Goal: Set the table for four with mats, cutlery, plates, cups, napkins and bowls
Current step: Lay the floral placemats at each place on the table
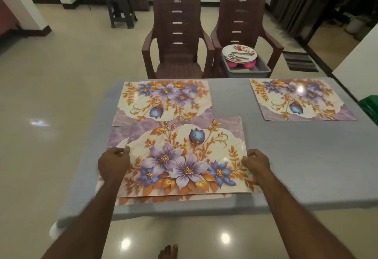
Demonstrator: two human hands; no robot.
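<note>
Head view: both arms reach forward, left hand [113, 163] and right hand [256, 161] fingers pinching the top mat's [184, 156] side edges.

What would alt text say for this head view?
Two hands, left hand and right hand, hold the top mat by its side edges above another. Two more mats lie on the grey table, chairs beyond.

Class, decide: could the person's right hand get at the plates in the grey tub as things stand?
Probably not: the right hand holds the near mat, and the plates sit in the tub on a chair beyond the table's far edge.
</note>
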